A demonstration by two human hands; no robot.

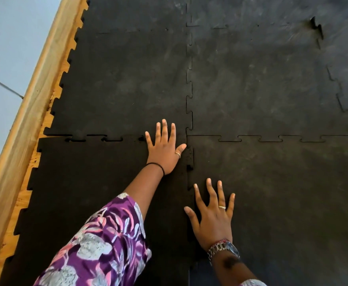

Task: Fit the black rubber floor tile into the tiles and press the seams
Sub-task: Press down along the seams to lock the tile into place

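The darker black rubber tile (90, 182) lies at the near left, its puzzle teeth meeting the dusty laid tiles (261, 89). My left hand (164, 149) rests flat with fingers spread on the tile's far right corner, where four tiles meet. My right hand (212, 213) lies flat, fingers spread, across the right-hand seam (190, 168), which shows small gaps. The far seam (94, 138) also has open gaps toward the left.
A wooden skirting board (24, 112) runs along the left edge, with bare wood floor (35, 159) showing between it and the tiles' teeth. A raised, unseated tile corner (316, 25) sits at the far right. Wall (2, 48) beyond the board.
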